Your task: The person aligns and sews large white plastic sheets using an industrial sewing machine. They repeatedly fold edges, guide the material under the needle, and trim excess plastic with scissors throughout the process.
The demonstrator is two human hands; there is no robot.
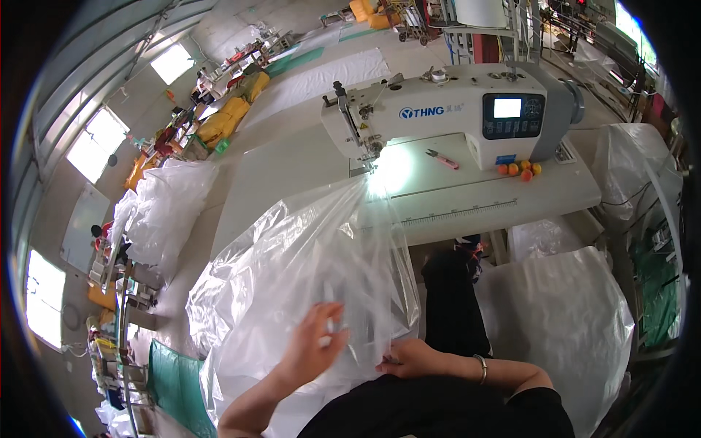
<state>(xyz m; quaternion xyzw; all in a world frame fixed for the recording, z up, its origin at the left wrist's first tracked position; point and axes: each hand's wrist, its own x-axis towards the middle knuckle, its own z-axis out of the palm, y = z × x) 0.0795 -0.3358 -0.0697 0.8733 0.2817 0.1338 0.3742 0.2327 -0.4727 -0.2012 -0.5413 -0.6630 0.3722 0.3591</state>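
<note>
A large sheet of clear plastic film (292,255) spreads across my lap, its far corner gathered under the needle area of a white sewing machine (438,109). The machine's lamp shines brightly beside that corner. Close to my body, my right hand (412,359) is closed on the film's near edge, pinching it between thumb and fingers. My left hand (315,347) is over the film to the left, its thumb and curved fingers apart, slightly blurred. Whether its fingertips touch the film is hard to see.
On the machine table (292,171) lie red-handled thread snips (442,159) and several small orange-yellow fruits (524,171). More plastic film (562,321) hangs at my right. White film (171,212) is heaped at the left, near a green sheet (175,390). Yellow bundles (223,120) lie farther back.
</note>
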